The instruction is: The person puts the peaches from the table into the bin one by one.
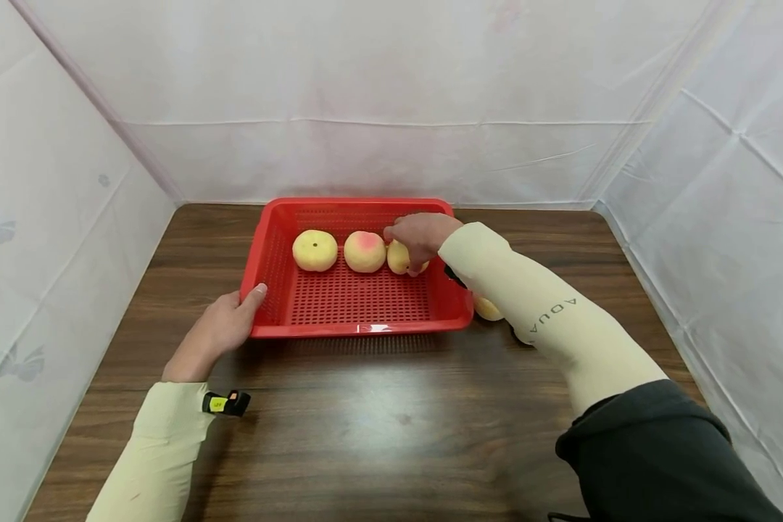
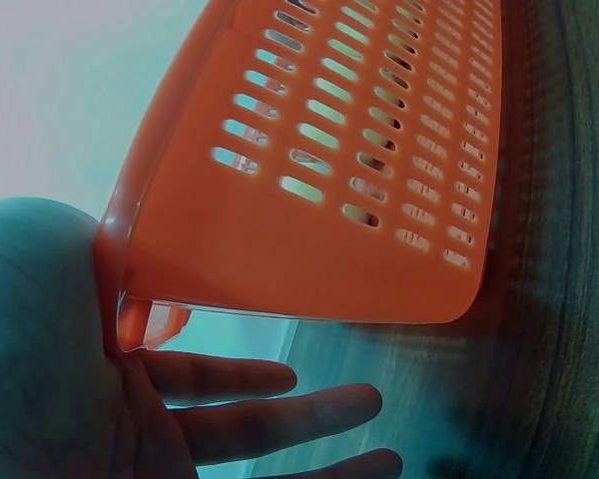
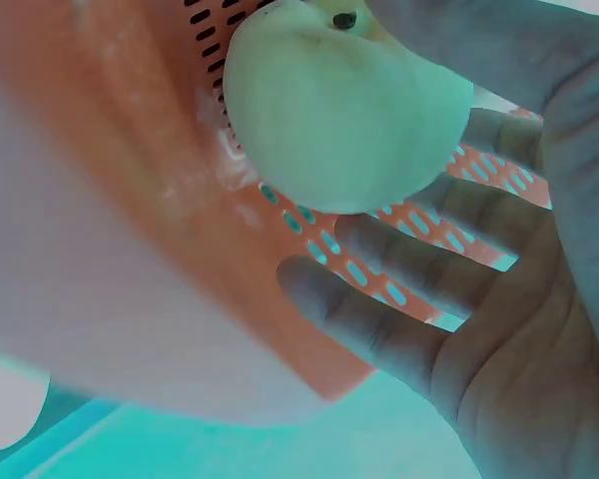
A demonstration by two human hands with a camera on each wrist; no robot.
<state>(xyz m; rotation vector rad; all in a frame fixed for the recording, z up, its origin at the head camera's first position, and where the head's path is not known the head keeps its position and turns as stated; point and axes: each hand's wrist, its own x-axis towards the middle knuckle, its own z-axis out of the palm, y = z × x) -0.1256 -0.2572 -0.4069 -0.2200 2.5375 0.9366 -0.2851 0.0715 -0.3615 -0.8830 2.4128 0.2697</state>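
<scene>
- Three peaches sit in a row along the far side of the red basket [image 1: 359,330], which lies on the brown worktop [image 1: 378,428] with its long side running left to right.
- The right hand [image 1: 420,235] reaches over the basket's right wall and is on the third peach [image 1: 398,257], the one at the right end of the row.
- From the right wrist view, the fingers [image 3: 379,329] are spread and only a little bent, cupping under the peach; the thumb seems to be above it. It looks like a loose hold, not a tight squeeze.
- The peach is right at these fingers, so the right hand is far nearer to it than the left.
- The left hand [image 1: 225,326] rests at the basket's near left corner. Its thumb lies on the rim and its fingers [image 2: 250,399] are straight and loose below the edge.
- One more peach [image 1: 487,308] lies on the worktop just outside the basket's right wall, partly hidden by the right sleeve [image 1: 541,312].
- That sleeve has letters on it that read "AQUA".
</scene>
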